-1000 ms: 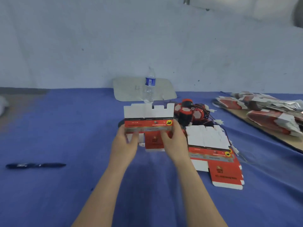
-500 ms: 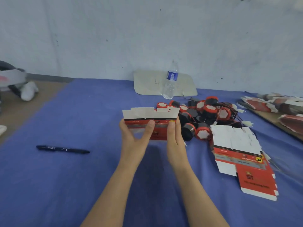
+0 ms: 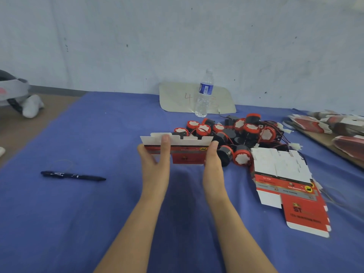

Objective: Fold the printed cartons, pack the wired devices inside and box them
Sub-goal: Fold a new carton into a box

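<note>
With grips flat and apart, the left hand [image 3: 155,164] and right hand [image 3: 212,164] press one half-folded carton [image 3: 187,153] at twelve o'clock, while the wired devices [image 3: 250,129] at one o'clock are not packed yet.

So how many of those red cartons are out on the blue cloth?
2: an upright carton held between the left hand and right hand, and a flat carton lying to their right. More may be stacked under it.
</note>
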Motion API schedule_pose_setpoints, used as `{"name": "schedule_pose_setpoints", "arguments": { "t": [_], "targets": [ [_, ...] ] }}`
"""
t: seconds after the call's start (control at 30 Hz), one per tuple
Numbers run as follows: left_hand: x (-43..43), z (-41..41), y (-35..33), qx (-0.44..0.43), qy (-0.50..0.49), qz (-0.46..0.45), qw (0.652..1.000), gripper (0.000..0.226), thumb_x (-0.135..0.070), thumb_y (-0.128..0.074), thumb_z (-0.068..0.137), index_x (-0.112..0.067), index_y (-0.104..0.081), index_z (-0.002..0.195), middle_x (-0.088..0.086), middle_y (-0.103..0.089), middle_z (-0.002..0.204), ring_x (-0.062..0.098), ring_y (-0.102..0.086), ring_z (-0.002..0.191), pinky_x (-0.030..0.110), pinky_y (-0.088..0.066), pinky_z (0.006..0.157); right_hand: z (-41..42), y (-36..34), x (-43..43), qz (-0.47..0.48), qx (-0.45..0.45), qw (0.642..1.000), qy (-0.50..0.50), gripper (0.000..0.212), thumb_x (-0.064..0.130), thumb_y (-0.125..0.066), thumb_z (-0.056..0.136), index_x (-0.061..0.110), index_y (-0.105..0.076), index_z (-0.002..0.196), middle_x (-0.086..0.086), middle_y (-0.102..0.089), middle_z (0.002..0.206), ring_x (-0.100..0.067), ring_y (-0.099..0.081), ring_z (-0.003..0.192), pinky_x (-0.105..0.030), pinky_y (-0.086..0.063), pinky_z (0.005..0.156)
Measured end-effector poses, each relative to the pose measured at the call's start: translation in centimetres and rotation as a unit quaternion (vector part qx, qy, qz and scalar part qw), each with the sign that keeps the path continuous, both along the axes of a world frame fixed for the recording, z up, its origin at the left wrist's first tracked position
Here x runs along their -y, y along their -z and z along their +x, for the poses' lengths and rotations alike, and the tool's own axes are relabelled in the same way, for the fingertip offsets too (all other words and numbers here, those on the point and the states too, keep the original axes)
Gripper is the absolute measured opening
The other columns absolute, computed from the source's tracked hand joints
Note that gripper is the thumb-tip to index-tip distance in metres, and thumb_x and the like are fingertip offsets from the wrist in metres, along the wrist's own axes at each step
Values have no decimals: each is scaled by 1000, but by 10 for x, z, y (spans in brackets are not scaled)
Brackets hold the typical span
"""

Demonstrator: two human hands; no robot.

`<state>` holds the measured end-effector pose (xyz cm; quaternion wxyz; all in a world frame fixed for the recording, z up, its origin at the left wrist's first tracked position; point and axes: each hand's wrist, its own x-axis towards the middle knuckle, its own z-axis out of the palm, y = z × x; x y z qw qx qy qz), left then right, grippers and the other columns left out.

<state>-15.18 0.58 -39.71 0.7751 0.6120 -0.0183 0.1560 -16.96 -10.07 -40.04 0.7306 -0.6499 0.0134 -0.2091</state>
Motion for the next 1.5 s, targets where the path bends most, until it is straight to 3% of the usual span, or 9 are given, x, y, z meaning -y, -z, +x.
{"name": "schedule_pose_setpoints", "arguments": {
  "t": [0.13,0.3,0.4,0.5,0.67,0.87,1.1,1.37,1.5],
  "targets": [
    [-2,3,2,-8,-32,4,999,41,-67,-49,70,-32,-41,89,-21,-56,95,-24,-52,72,-3,-37,57,-2,-2,-3,-34,-34,999,5,102,76,-28,60,21,-42,145,9,-44,146,0,-36,134,12,-27,80],
    [-3,5,7,-15,-51,43,998,22,-46,-54,92,-29,-41,87,-17,-56,89,-18,-54,69,2,-38,55,-4,0,-4,-39,-13,999,-2,97,77,-29,62,26,-42,144,12,-45,145,2,-38,133,-9,-29,103],
    [-1,5,10,0,-41,63,997,8,-32,-47,97,-25,-43,97,-15,-55,95,-3,-56,88,6,-39,60,-5,0,-7,-56,-2,998,8,58,71,-30,73,47,-49,123,27,-51,128,21,-43,115,3,-34,89],
    [4,1,10,33,41,58,997,33,-36,-34,100,-27,-44,130,-17,-54,119,-3,-53,106,-3,-38,74,-1,1,-8,-53,-1,998,16,32,60,-28,87,55,-44,114,38,-46,120,32,-38,107,6,-31,88],
    [16,-7,6,95,184,28,978,57,-54,-39,88,-28,-46,138,-10,-56,133,-1,-52,122,11,-43,91,2,0,-10,-78,17,997,-17,44,34,-34,102,25,-38,145,12,-47,143,1,-41,132,-28,-34,112],
    [14,-14,0,147,190,74,968,73,-65,-48,85,-24,-35,144,-11,-51,137,3,-50,125,19,-46,95,-1,-11,4,-77,25,997,1,61,53,-40,89,34,-31,146,37,-61,96,16,-58,93,-1,-43,79],
    [13,-19,-4,125,123,78,981,45,-58,-48,85,-30,-46,120,-11,-58,117,-10,-57,99,4,-45,73,-8,-15,9,-62,1,997,-50,27,45,-44,95,40,-56,118,24,-69,100,9,-62,98,-3,-45,75],
    [13,-19,-9,73,48,60,994,46,-72,-59,69,-35,-47,94,-15,-60,101,-4,-62,92,9,-47,68,-8,-12,5,-60,-62,995,-41,33,47,-60,87,18,-57,104,10,-66,92,10,-61,75,-5,-46,64],
    [12,-17,-4,42,70,87,993,33,-60,-53,76,-35,-48,96,-12,-61,103,-2,-62,90,14,-49,68,-8,-13,7,-21,-71,997,-19,38,56,-53,88,25,-60,109,12,-69,98,5,-64,88,-16,-50,76]
  ]
}}
